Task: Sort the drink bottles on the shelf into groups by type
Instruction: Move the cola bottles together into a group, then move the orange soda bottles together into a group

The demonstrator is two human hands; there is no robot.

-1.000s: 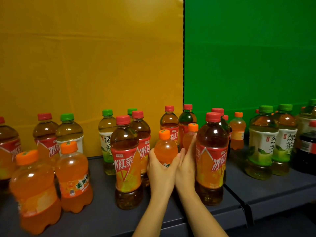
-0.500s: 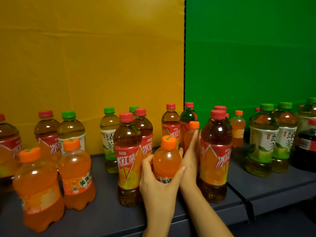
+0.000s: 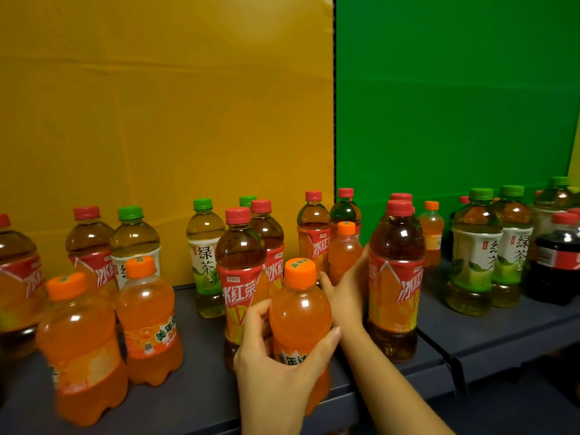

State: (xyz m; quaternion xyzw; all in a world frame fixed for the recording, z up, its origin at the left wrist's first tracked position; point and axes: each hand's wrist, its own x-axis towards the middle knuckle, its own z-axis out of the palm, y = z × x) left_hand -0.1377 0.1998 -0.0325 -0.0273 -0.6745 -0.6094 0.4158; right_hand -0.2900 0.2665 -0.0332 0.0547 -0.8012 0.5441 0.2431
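Note:
My left hand [image 3: 270, 365] grips a small orange soda bottle [image 3: 299, 312] with an orange cap, held near the front edge of the dark shelf [image 3: 194, 400]. Behind it, my right hand [image 3: 345, 290] wraps round the lower part of a second orange soda bottle [image 3: 345, 255], between two iced black tea bottles with red caps [image 3: 241, 277] [image 3: 395, 277]. Two more orange soda bottles [image 3: 81, 350] [image 3: 150, 321] stand together at the front left.
Green tea bottles with green caps stand mid-back [image 3: 205, 252] and on the right shelf section [image 3: 474, 255]. A dark cola bottle [image 3: 555, 262] is at far right, and another small orange bottle [image 3: 431, 230] at the back. More red-cap tea bottles line the back left.
My left hand has drawn its orange soda bottle forward toward the shelf's front edge. My right hand has closed round the second orange bottle behind it.

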